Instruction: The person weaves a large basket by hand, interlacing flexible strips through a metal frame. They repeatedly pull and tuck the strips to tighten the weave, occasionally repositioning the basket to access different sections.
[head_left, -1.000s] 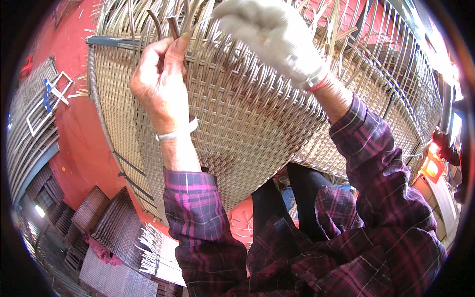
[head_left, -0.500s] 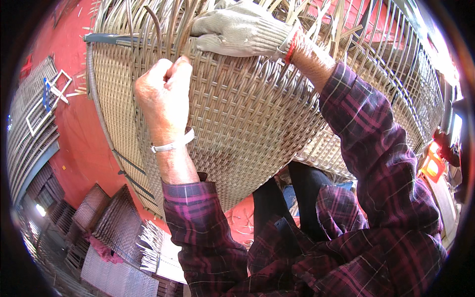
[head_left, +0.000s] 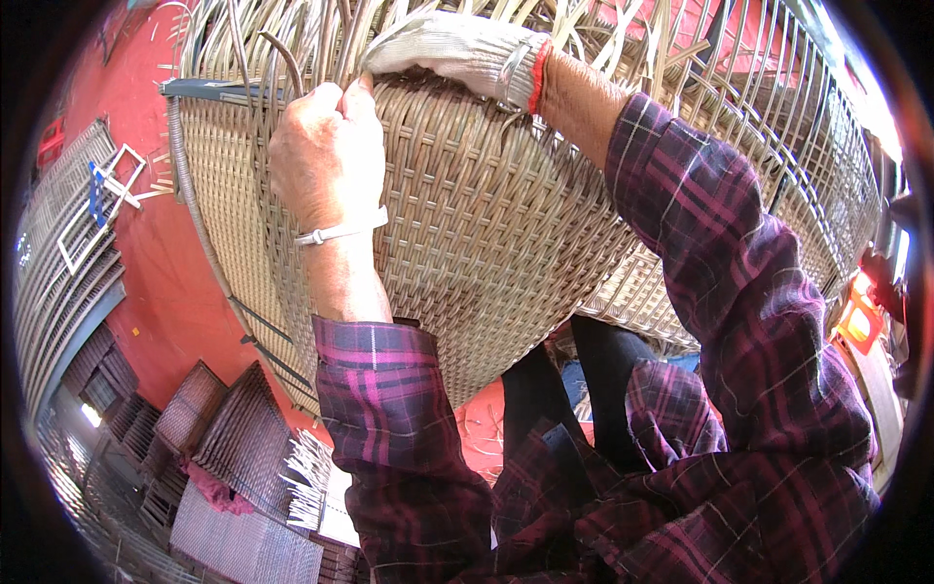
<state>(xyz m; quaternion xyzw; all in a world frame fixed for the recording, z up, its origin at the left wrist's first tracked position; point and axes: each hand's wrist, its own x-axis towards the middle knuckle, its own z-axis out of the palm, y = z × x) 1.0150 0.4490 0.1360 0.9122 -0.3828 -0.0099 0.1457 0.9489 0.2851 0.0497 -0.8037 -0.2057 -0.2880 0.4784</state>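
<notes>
In front of me stands a large woven wicker panel [head_left: 486, 214], greyish brown, with several loose strands [head_left: 292, 63] rising from its upper edge. My bare left hand [head_left: 326, 146], a white band on its wrist, is closed at this edge, finger and thumb pinching at the foot of a strand. My right hand [head_left: 448, 54] wears a pale knitted glove with a red cuff. It arches over the top of the weave, its closed fingers meeting my left fingertips. What the glove grips is hidden.
Bare upright rods [head_left: 778, 88] of the frame stand at the right. A dark grey bar [head_left: 224, 91] crosses the panel's upper left. Left lie stacked slatted frames [head_left: 73, 263] on a red floor [head_left: 185, 321]; lower left are woven panels [head_left: 233, 448] and a bundle of pale strips [head_left: 309, 477].
The right glove has moved slightly left and up, and its wrist now arches with the fingers turned down. My left hand has risen a little, bringing its fingertips against the glove.
</notes>
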